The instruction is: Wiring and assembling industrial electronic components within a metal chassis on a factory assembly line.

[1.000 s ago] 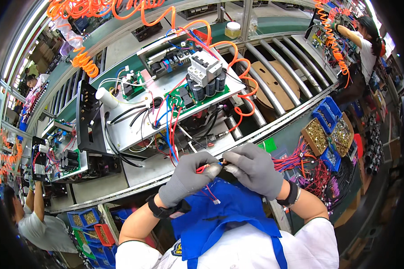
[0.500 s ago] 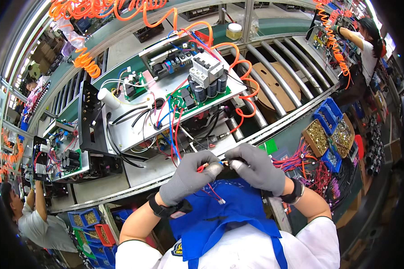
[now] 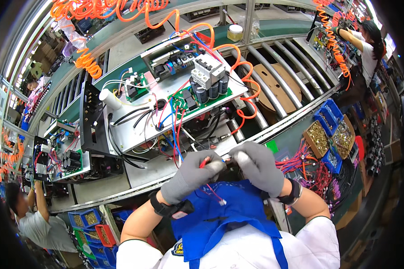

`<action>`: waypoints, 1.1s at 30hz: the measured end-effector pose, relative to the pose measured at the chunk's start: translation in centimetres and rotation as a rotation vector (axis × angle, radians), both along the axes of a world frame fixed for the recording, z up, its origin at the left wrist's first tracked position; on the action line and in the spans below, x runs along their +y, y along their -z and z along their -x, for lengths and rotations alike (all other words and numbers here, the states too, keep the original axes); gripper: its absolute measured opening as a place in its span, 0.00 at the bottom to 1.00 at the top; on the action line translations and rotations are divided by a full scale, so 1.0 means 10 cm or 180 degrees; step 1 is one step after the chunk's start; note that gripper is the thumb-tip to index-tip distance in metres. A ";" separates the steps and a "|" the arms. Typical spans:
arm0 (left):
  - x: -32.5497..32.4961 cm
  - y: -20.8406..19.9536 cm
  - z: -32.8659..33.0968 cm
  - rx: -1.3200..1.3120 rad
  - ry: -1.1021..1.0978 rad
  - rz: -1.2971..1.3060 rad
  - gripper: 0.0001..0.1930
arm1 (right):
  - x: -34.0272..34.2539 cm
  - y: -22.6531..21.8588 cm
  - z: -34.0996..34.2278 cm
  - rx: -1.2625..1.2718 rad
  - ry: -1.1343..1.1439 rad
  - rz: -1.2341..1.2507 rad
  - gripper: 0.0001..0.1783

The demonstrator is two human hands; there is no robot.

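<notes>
Both my hands wear grey gloves and meet close together in front of the machine. My left hand [image 3: 192,175] is closed round red and blue wires [image 3: 178,150] that run down from the chassis. A red wire end [image 3: 204,162] pokes out above its thumb, and a thin wire with a small white connector [image 3: 221,201] dangles below. My right hand [image 3: 258,168] is pinched at the wire tips; what lies between its fingers is too small to make out. Beyond them is the open chassis [image 3: 141,130] with a green circuit board [image 3: 197,105], dark capacitors and a grey breaker [image 3: 207,71].
At right lie red wire bundles [image 3: 296,157], with blue bins [image 3: 328,115] and a tray of brass hardware [image 3: 316,136] beyond. Orange coiled hoses [image 3: 251,89] cross the rollers [image 3: 280,74]. Co-workers stand at left [image 3: 45,224] and far right [image 3: 368,49].
My fingers have shifted slightly at the wire ends, and the red end now sticks up above my left thumb. The left co-worker's head has turned a little.
</notes>
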State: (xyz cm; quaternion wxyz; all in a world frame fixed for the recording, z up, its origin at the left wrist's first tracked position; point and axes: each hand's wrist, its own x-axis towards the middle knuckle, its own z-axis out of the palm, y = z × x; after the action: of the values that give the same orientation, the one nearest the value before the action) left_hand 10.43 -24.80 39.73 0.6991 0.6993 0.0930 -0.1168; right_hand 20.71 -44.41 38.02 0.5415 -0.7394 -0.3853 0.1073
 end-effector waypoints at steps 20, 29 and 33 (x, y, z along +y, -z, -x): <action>0.30 -0.10 0.12 0.0229 -0.0256 0.0626 0.13 | 0.35 0.13 -0.24 0.2536 -0.1227 -0.0239 0.14; 0.67 -0.21 0.36 -0.0114 -0.0862 0.1233 0.15 | 0.80 1.10 0.56 -0.1210 -0.1939 0.0261 0.15; 0.81 -0.32 0.46 -0.0646 -0.1157 0.1100 0.18 | 0.87 1.03 0.50 0.0008 -0.0650 0.0002 0.13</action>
State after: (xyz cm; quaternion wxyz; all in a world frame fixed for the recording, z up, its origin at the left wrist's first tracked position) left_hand 5.82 -16.66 42.96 0.8233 0.5496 0.1252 0.0671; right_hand 15.66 -35.68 27.71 0.5280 -0.6963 -0.4580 0.1629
